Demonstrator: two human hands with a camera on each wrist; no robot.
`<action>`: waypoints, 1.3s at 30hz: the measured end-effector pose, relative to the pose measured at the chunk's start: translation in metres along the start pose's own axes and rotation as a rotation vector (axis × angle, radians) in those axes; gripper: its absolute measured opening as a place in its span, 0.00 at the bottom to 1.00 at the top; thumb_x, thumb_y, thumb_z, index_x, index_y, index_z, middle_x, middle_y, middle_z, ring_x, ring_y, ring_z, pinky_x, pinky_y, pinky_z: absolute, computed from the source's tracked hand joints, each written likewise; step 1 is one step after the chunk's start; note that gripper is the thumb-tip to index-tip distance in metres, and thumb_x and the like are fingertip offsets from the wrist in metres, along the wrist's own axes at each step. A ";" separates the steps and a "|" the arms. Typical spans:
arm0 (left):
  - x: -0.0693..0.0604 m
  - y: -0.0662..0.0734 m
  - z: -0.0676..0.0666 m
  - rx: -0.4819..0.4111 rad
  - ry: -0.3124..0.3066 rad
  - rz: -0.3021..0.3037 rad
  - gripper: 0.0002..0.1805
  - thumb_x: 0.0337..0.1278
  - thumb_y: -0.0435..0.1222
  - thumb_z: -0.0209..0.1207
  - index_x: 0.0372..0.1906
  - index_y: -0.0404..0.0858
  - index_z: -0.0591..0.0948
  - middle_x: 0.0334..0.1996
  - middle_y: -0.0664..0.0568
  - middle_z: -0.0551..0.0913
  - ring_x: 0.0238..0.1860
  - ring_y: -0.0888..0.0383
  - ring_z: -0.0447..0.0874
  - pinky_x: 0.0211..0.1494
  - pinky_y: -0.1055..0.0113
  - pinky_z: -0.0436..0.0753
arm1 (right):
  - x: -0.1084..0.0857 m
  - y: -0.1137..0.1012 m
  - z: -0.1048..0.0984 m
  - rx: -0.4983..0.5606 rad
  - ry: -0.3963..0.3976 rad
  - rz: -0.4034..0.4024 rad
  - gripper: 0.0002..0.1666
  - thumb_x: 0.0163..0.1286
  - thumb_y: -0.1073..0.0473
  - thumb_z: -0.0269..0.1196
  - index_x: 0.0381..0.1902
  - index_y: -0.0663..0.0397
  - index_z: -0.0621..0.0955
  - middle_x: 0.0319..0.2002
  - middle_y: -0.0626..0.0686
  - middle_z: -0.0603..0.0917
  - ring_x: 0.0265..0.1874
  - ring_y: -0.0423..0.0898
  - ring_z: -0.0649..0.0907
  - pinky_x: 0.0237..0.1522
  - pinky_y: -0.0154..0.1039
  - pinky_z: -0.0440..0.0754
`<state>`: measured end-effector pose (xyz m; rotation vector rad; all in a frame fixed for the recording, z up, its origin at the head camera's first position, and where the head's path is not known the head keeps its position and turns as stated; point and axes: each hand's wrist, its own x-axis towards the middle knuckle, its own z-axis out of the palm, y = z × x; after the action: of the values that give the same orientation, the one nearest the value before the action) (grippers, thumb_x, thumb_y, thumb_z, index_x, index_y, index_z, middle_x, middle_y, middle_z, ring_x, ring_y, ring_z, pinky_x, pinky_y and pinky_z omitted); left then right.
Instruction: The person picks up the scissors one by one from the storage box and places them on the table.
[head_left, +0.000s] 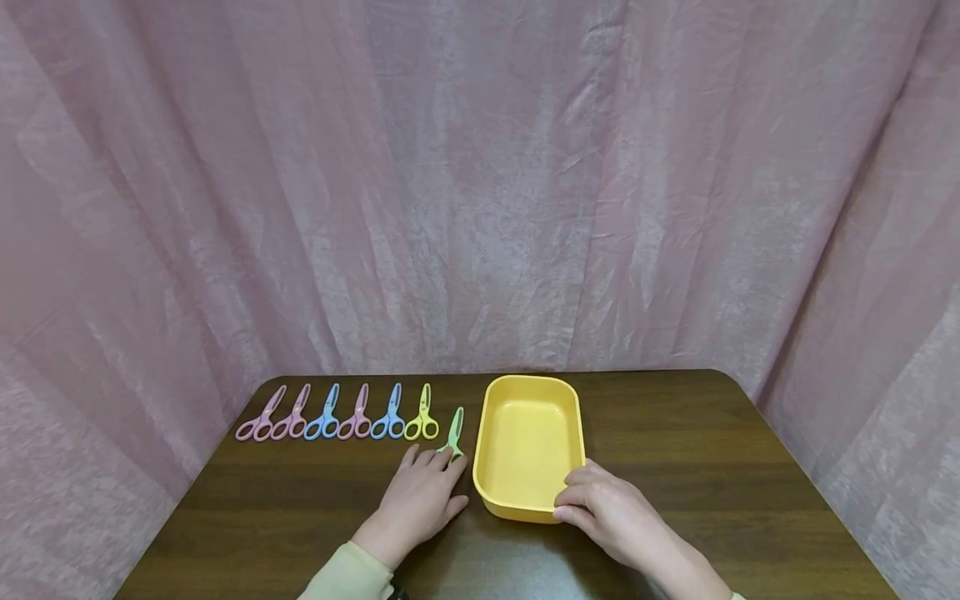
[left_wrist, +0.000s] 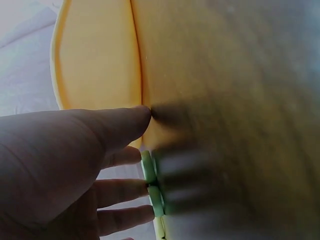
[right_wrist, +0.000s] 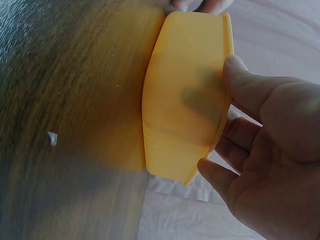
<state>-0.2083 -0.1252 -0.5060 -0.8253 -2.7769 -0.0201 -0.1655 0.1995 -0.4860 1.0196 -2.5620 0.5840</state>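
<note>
A green pair of scissors point(head_left: 456, 430) lies on the table just left of a yellow plastic tray point(head_left: 480, 417), its blades pointing away. The fingertips of my left hand point(head_left: 422, 500) touch its handle loops point(left_wrist: 156, 200); the fingers are fairly straight and the thumb is spread toward the tray. My right hand point(head_left: 618, 512) grips the tray's rim at the near right corner, thumb outside and some fingers over the edge. Inside, the tray shows only its bare floor. In the right wrist view, the thumb presses the tray's rim point(right_wrist: 231, 40).
Left of the green pair, several scissors stand in a row: pink ones point(head_left: 262, 423), blue ones point(head_left: 322, 423) and a yellow-green pair point(head_left: 422, 423). A small white scrap point(right_wrist: 52, 138) shows on the brown table point(head_left: 697, 450) in the right wrist view. A pink curtain point(head_left: 480, 183) hangs behind.
</note>
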 end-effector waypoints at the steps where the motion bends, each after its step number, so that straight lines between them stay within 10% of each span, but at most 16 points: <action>1: 0.002 0.000 -0.001 -0.001 0.000 -0.001 0.30 0.69 0.51 0.74 0.68 0.39 0.84 0.66 0.39 0.84 0.64 0.39 0.84 0.73 0.32 0.73 | 0.000 0.000 0.000 0.000 0.002 0.001 0.07 0.73 0.53 0.75 0.34 0.36 0.89 0.37 0.32 0.80 0.43 0.36 0.82 0.69 0.61 0.80; 12: 0.032 -0.001 0.003 -0.027 -0.078 -0.065 0.29 0.71 0.48 0.72 0.70 0.41 0.83 0.69 0.38 0.83 0.68 0.37 0.82 0.75 0.31 0.71 | -0.001 0.001 0.001 0.007 0.006 -0.005 0.07 0.74 0.53 0.75 0.34 0.36 0.89 0.37 0.33 0.81 0.44 0.38 0.83 0.70 0.62 0.79; 19: 0.045 -0.004 0.010 0.013 -0.024 -0.071 0.26 0.69 0.46 0.72 0.67 0.42 0.85 0.65 0.39 0.85 0.64 0.38 0.85 0.71 0.34 0.75 | 0.000 0.001 0.001 0.007 0.006 -0.004 0.07 0.74 0.53 0.75 0.33 0.36 0.89 0.37 0.33 0.80 0.43 0.37 0.82 0.70 0.61 0.80; 39: 0.062 -0.005 0.016 0.027 -0.087 -0.180 0.28 0.73 0.48 0.69 0.71 0.41 0.83 0.70 0.39 0.82 0.69 0.38 0.81 0.75 0.35 0.73 | -0.001 0.000 0.002 0.002 0.020 -0.010 0.07 0.73 0.54 0.75 0.33 0.36 0.89 0.35 0.32 0.79 0.41 0.36 0.81 0.69 0.61 0.80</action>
<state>-0.2645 -0.0947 -0.5066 -0.5812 -2.9174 0.0217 -0.1657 0.1993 -0.4876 1.0220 -2.5376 0.5917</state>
